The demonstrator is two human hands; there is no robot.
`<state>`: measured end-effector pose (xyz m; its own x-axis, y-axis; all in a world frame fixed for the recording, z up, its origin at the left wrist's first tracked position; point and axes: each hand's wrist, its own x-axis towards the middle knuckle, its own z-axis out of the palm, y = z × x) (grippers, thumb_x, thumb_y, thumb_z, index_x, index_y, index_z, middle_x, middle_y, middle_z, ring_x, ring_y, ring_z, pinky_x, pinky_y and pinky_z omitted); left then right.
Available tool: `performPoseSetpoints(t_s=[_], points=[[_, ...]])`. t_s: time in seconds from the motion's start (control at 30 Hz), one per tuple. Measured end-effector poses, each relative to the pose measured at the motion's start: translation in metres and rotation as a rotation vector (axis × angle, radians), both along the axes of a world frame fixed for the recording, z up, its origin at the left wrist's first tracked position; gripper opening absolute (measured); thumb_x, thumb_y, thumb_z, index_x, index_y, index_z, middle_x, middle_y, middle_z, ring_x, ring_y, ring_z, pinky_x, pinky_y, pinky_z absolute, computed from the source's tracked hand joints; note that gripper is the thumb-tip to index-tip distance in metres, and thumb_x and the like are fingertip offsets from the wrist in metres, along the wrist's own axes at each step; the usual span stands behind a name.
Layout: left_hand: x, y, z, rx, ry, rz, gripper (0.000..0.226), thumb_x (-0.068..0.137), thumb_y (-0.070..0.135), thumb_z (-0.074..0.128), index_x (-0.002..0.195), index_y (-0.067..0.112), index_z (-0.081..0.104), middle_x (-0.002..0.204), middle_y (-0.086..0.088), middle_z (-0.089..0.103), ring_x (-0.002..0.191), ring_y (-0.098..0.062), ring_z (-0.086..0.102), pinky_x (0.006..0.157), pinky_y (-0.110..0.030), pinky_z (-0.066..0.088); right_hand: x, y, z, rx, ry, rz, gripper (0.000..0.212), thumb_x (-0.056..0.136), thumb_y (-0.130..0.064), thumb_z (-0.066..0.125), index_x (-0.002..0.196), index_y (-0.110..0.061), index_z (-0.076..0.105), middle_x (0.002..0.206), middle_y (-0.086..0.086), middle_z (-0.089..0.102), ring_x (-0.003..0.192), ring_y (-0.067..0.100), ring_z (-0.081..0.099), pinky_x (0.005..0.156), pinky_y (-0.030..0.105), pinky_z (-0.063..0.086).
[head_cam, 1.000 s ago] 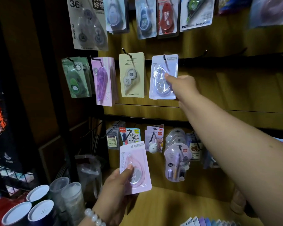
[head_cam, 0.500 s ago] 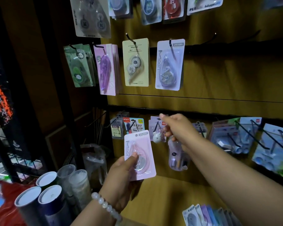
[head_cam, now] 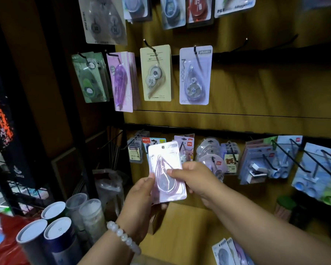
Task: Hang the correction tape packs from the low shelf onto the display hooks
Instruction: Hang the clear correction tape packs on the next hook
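- We see the pink correction tape pack (head_cam: 166,173) held upright in front of the lower row of hooks, its punched hang-hole at the top edge.
- The left hand (head_cam: 139,203) grips the pack from below and behind, thumb lying along the card's left edge; a pale bead bracelet (head_cam: 122,237) circles that wrist.
- The right hand (head_cam: 195,178) pinches the pack from its right side, thumb across the clear blister and the other fingers curled behind the card.
- On the middle row, we note a lilac correction tape pack (head_cam: 195,75) hanging from a black display hook (head_cam: 196,52), with a cream pack (head_cam: 155,73), a purple stack (head_cam: 121,81) and a green stack (head_cam: 90,77) to its left.
- More packs (head_cam: 231,252) lie fanned on the low wooden shelf (head_cam: 187,230) at lower right.
- White-capped tubes (head_cam: 46,228) stand at lower left, beside a black wire rack (head_cam: 17,190).
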<state>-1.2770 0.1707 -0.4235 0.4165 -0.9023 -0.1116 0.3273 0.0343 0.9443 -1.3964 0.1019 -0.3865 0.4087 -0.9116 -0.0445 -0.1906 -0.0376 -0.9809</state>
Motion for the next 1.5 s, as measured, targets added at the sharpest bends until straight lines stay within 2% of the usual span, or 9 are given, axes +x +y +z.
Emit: performPoseSetpoints(t_s=[0.13, 0.27, 0.4, 0.57, 0.77, 0.97, 1.1, 1.27, 1.5], points=[[0.019, -0.010, -0.006, -0.017, -0.167, 0.053, 0.021, 0.099, 0.026, 0.049, 0.085, 0.012, 0.055, 0.053, 0.004, 0.057, 0.053, -0.017, 0.057, 0.050, -0.026, 0.040, -0.007, -0.009, 0.027, -0.115, -0.036, -0.060, 0.028, 0.085, -0.024, 0.070, 0.097, 0.001, 0.070, 0.085, 0.009, 0.075, 0.059, 0.008, 0.065, 0.042, 0.013, 0.038], [0.036, -0.019, -0.012, -0.011, -0.308, 0.082, 0.013, 0.095, 0.008, 0.055, 0.082, 0.009, 0.053, 0.058, -0.005, 0.052, 0.048, -0.017, 0.046, 0.048, -0.025, 0.032, -0.015, -0.011, 0.075, -0.240, -0.208, -0.118, 0.017, 0.086, -0.018, 0.068, 0.083, -0.002, 0.064, 0.063, 0.008, 0.058, 0.034, 0.002, 0.046, 0.035, 0.012, 0.031], [0.040, -0.020, -0.012, -0.008, -0.423, 0.093, 0.012, 0.090, 0.001, 0.060, 0.082, 0.006, 0.053, 0.056, -0.006, 0.053, 0.046, -0.017, 0.048, 0.047, -0.024, 0.033, -0.024, -0.015, 0.129, -0.393, -0.327, -0.169, 0.031, 0.088, -0.020, 0.066, 0.061, -0.012, 0.053, 0.046, -0.008, 0.057, 0.034, 0.002, 0.046, 0.035, 0.011, 0.032], [0.037, -0.018, -0.009, -0.026, -0.460, 0.082, 0.014, 0.089, -0.001, 0.061, 0.078, 0.004, 0.053, 0.048, -0.003, 0.054, 0.042, -0.015, 0.049, 0.043, -0.021, 0.033, -0.029, -0.014, 0.173, -0.432, -0.356, -0.183, 0.020, 0.093, -0.023, 0.060, 0.076, -0.012, 0.061, 0.066, -0.002, 0.062, 0.030, -0.003, 0.050, 0.031, 0.009, 0.033], [0.036, -0.016, -0.006, -0.045, -0.453, 0.071, 0.016, 0.090, 0.001, 0.059, 0.076, 0.004, 0.053, 0.047, -0.003, 0.053, 0.043, -0.016, 0.047, 0.042, -0.021, 0.031, -0.023, -0.027, 0.167, -0.394, -0.255, -0.212, 0.025, 0.093, -0.029, 0.060, 0.098, -0.005, 0.064, 0.076, -0.001, 0.065, 0.032, -0.005, 0.052, 0.032, 0.009, 0.033], [0.041, -0.016, -0.014, -0.035, -0.472, 0.080, 0.015, 0.090, 0.003, 0.061, 0.076, 0.004, 0.055, 0.046, -0.003, 0.054, 0.050, -0.021, 0.050, 0.046, -0.025, 0.034, -0.017, -0.039, 0.165, -0.426, -0.251, -0.224, 0.024, 0.093, -0.030, 0.059, 0.098, -0.007, 0.065, 0.080, -0.002, 0.067, 0.035, -0.007, 0.053, 0.033, 0.009, 0.034], [0.038, -0.015, -0.013, -0.034, -0.491, 0.066, 0.013, 0.091, 0.007, 0.061, 0.079, 0.005, 0.056, 0.048, -0.001, 0.056, 0.053, -0.020, 0.052, 0.046, -0.027, 0.037, -0.013, -0.042, 0.161, -0.461, -0.242, -0.226, 0.022, 0.092, -0.030, 0.060, 0.083, -0.011, 0.066, 0.071, -0.004, 0.066, 0.036, -0.006, 0.053, 0.033, 0.009, 0.033], [0.038, -0.010, -0.010, -0.042, -0.539, 0.043, 0.012, 0.091, 0.008, 0.060, 0.081, 0.004, 0.056, 0.048, 0.000, 0.056, 0.054, -0.019, 0.054, 0.048, -0.026, 0.039, -0.014, -0.043, 0.155, -0.468, -0.283, -0.275, 0.022, 0.092, -0.034, 0.059, 0.088, -0.014, 0.066, 0.086, -0.003, 0.072, 0.065, 0.005, 0.066, 0.043, 0.012, 0.042], [0.043, -0.012, -0.009, -0.041, -0.510, 0.054, 0.013, 0.092, 0.011, 0.061, 0.080, 0.005, 0.057, 0.050, -0.002, 0.056, 0.051, -0.017, 0.050, 0.049, -0.028, 0.037, -0.011, -0.046, 0.157, -0.497, -0.174, -0.265, 0.023, 0.093, -0.036, 0.058, 0.086, -0.015, 0.063, 0.081, -0.005, 0.066, 0.056, 0.002, 0.057, 0.037, 0.009, 0.036]])
